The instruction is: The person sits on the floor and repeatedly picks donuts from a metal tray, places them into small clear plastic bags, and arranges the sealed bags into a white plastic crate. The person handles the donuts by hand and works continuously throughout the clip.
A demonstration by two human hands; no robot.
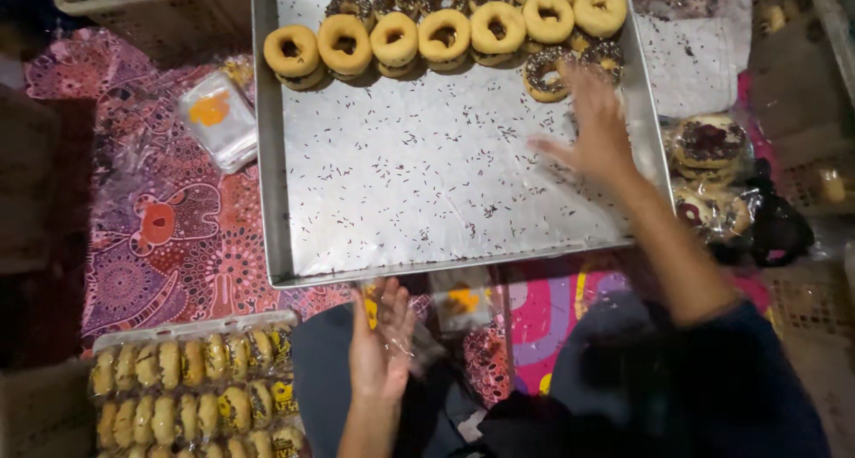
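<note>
Steel-grey and paper-lined, a wide baking tray (276, 155) scattered with chocolate sprinkles fills the middle of the frame, resting on a pink patterned cloth (169, 235). Along its far edge a row of ring doughnuts (445, 35) runs left to right, plain-topped ones leaning in front and sprinkle-coated ones behind. The right hand (592, 129), fingers spread and holding nothing, reaches across the tray, blurred; just beyond its fingertips, up and slightly left, lies a chocolate-sprinkled doughnut (545, 73), flat on the paper, being round it has no long axis, its hole facing up. This hand is far the nearer to it. The left hand (381, 342) sits well back, below the tray's near rim, fingers curled loosely about a clear plastic wrapper (419, 342). Bagged doughnuts (708, 146) are piled just right of the tray; a packed clear tray of doughnuts (191, 387) lies at lower left, and a stack of small wrappers (218, 120) lies beside the left rim.
</note>
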